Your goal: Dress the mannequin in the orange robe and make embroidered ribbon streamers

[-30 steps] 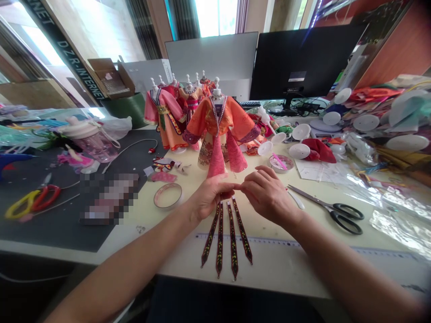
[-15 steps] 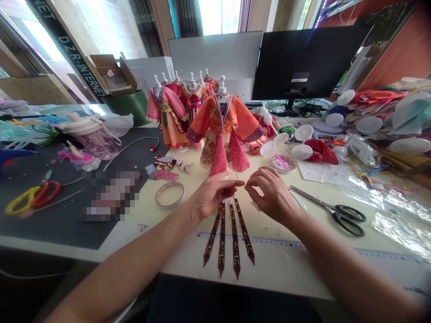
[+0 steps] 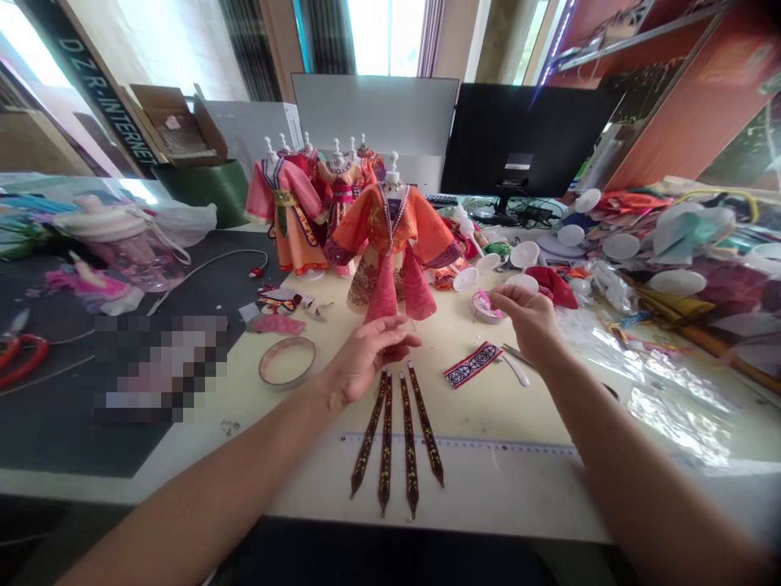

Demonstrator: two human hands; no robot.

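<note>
My left hand rests on the top ends of several dark embroidered ribbon strips that fan out toward me on the pale table. My right hand hovers to the right, fingers loosely curled, near a small round dish; I cannot tell whether it pinches anything. A short patterned trim piece lies between the hands. Just behind my left hand stands an orange doll robe on a mannequin.
More dressed mannequins stand behind. A tape roll lies left of my hand. White stands, fabric and plastic bags crowd the right. A monitor is at the back, a black mat with red scissors on the left.
My right hand has left the ribbon tops and moved right and back toward the small dish. A patterned trim piece now shows where it was. The view shifted right.
</note>
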